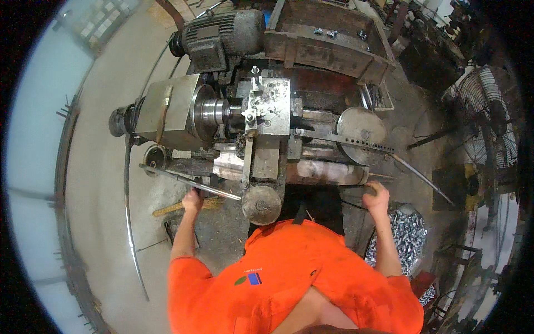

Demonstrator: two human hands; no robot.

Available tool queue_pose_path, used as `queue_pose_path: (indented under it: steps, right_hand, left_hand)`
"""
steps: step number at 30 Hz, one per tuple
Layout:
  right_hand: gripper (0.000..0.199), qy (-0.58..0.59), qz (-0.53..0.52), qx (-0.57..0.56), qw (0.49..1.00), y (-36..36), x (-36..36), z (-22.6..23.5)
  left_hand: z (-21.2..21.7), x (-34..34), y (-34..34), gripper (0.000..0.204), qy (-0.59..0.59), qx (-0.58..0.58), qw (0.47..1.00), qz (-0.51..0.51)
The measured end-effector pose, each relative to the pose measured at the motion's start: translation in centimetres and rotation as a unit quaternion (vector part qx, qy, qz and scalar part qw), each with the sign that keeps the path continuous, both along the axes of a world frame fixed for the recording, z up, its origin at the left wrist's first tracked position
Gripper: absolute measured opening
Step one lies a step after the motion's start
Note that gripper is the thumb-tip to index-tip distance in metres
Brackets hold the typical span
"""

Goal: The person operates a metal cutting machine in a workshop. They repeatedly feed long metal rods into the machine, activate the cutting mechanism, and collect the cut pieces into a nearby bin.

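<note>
In front of me stands a small metal lathe with a bright chuck (212, 114) and a steel tool block (268, 107). Low on its left side, my left hand (192, 201) is closed beside a dark part, and what lies in its fingers is hidden. A long lever (192, 182) passes just above that hand to a round knob (261, 205) near my waist. My right hand (378, 198) is curled by the right end of the machine bed, near a thin dark rod; its grip is unclear. A perforated bar (345, 139) crosses a round disc (361, 131) above it.
An electric motor (222, 36) and a metal tray (334, 50) with a few small parts sit behind the lathe. A brush (164, 114) rests on the box-shaped cover. Many small shiny metal pieces (397, 239) lie heaped at right. A fan (489, 117) stands farther right; a straw broom (169, 209) is by my left hand.
</note>
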State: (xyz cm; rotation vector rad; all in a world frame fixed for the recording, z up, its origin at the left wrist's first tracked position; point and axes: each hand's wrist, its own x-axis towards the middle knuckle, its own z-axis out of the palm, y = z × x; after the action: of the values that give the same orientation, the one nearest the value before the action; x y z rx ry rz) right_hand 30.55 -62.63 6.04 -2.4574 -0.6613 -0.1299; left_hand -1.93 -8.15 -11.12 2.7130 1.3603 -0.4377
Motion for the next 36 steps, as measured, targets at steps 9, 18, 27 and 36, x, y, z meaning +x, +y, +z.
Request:
queue_pose_path:
  steps: [9, 18, 27, 36]
  right_hand:
    - [0.032, -0.014, 0.21, 0.101, 0.972, 17.2, 4.1, 12.0]
    - [0.025, -0.06, 0.369, -0.064, 0.925, 39.3, 1.2, 12.5]
    - [0.024, -0.014, 0.381, -0.106, 0.918, 40.8, 0.6, 12.4]
    - [0.027, 0.0, 0.437, -0.142, 0.888, 40.8, 0.6, 12.6]
  left_hand:
    - [4.5, -3.1, 3.8, 0.04, -0.069, -0.141, 0.987, 0.044]
    - [25.6, -13.2, 4.6, 0.033, -0.337, 0.228, 0.904, 0.133]
    - [21.1, -20.1, 7.0, 0.056, -0.07, 0.206, 0.912, 0.347]
    - [22.5, -16.3, 1.0, 0.059, -0.149, 0.086, 0.905, 0.39]
